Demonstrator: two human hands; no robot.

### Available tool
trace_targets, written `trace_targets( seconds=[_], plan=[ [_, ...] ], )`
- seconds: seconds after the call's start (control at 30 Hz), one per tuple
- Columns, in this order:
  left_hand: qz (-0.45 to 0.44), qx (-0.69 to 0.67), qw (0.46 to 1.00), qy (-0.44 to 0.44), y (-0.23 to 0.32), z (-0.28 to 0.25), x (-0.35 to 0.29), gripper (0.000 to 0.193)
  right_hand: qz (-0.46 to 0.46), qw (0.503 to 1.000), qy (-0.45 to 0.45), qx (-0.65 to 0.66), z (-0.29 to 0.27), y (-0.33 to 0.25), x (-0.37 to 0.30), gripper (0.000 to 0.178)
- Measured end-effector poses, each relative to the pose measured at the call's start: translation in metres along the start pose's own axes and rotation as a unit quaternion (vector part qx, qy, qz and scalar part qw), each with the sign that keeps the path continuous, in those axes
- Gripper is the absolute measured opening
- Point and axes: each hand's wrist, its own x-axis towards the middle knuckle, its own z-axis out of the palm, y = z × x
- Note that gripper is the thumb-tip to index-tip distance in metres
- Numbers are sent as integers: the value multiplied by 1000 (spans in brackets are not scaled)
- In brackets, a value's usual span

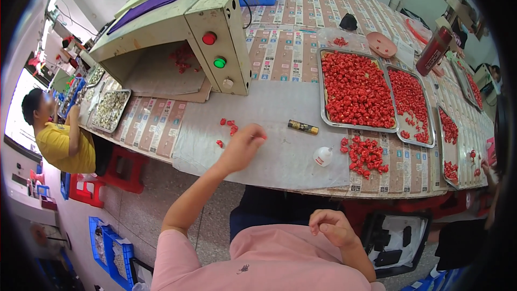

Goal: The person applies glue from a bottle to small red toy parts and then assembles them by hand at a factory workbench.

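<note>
Over the pale sheet on the table, my left hand (243, 146) is closed, with a small red piece (263, 137) showing at its fingertips. Several loose red pieces (231, 124) lie just beyond that hand. My right hand (333, 227) hovers in front of my body, off the table; its fingers are loosely curled and apart, and nothing shows in them. To the right on the sheet are a black-and-gold cylinder (303, 126) lying on its side and a small white squeeze bottle (323, 156). A pile of red pieces (366, 156) sits beside the bottle.
A beige machine (215, 37) with red and green buttons stands at the back left, red pieces inside its opening. Metal trays of red pieces (358, 89) fill the right side, near a dark red flask (434, 50). A person in yellow (64, 140) sits at left.
</note>
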Motion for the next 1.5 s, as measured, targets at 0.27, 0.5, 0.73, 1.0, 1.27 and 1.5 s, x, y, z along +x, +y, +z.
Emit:
trace_targets(
  seconds=[0.27, 0.5, 0.73, 1.0, 1.27, 1.5],
  plan=[
    [-7, 206, 977, -56, 33, 34, 16, 18, -11, 996, -77, -34, 10, -10, 14, 22],
    [-2, -8, 999, 40, 27, 23, 3, 29, -108, 994, 9, -25, -16, -19, 18, 23],
    [-29, -23, 974, 223, 28, -5, -28, 20, -190, 911, 298, -212, -27, -38, 42, 26],
    [-104, 134, 919, 356, 13, -31, -61, 22, -233, 787, 335, -463, -25, -36, 76, 49],
    [-111, 206, 919, 316, -1, -31, -60, 21, -246, 719, 355, -545, -10, -27, 102, 49],
    [-120, 107, 945, 286, 12, -27, -61, 25, -207, 743, 354, -529, -18, -20, 105, 27]
  ],
)
